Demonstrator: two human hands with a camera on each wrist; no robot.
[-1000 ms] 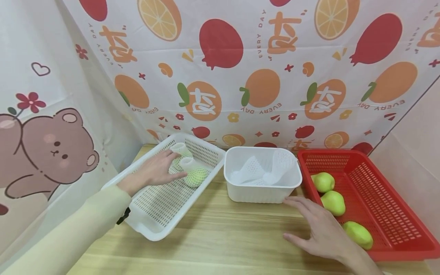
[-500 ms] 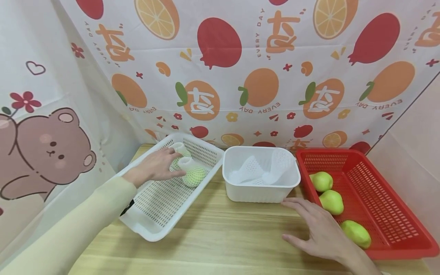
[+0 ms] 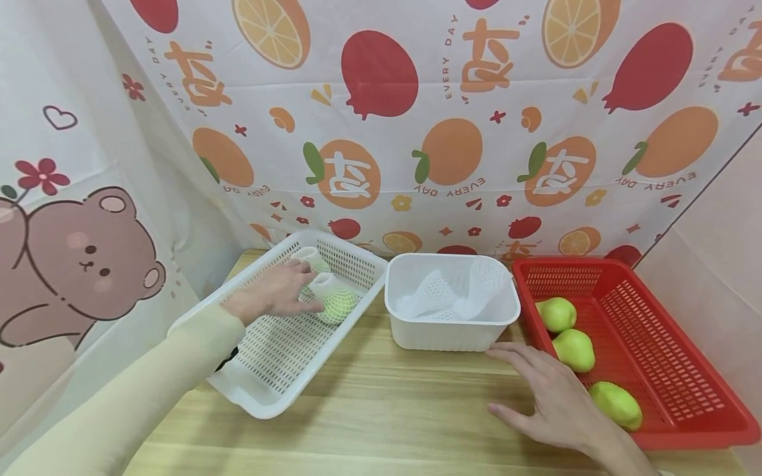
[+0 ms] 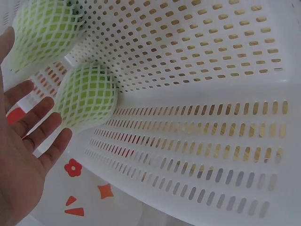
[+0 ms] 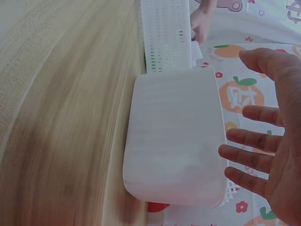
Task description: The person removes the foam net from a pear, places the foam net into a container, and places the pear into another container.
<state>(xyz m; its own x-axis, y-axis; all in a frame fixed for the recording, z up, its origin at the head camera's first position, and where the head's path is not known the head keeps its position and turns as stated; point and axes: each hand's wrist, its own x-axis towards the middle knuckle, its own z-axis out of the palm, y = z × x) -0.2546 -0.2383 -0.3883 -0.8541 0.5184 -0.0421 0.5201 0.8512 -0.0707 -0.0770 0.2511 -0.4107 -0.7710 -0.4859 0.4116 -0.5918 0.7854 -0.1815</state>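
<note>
In the head view my left hand (image 3: pixel 276 291) is over a white perforated basket (image 3: pixel 262 403), palm down, fingers loosely bent. Two green fruits in white foam nets lie in that basket: the near netted fruit (image 3: pixel 337 306) is by my thumb, and the farther one (image 3: pixel 311 258) is partly behind my fingers. The left wrist view shows the fingers spread beside the netted fruit (image 4: pixel 89 92), with nothing in their grip. My right hand (image 3: pixel 553 403) is held open, fingers apart, in front of a white bin (image 3: pixel 452 336) and beside the red basket, holding nothing.
White foam nets (image 3: pixel 434 291) lie loose inside the bin. The red basket (image 3: pixel 702 437) at right holds bare green pear-shaped fruits (image 3: pixel 575 350) along its left side. Everything stands on a wooden table (image 3: pixel 369 416) before a fruit-printed curtain (image 3: pixel 393 152).
My left hand has shifted slightly to the right over the netted fruits, covering more of the farther one. The right hand has stayed in place. The head view has shifted a little.
</note>
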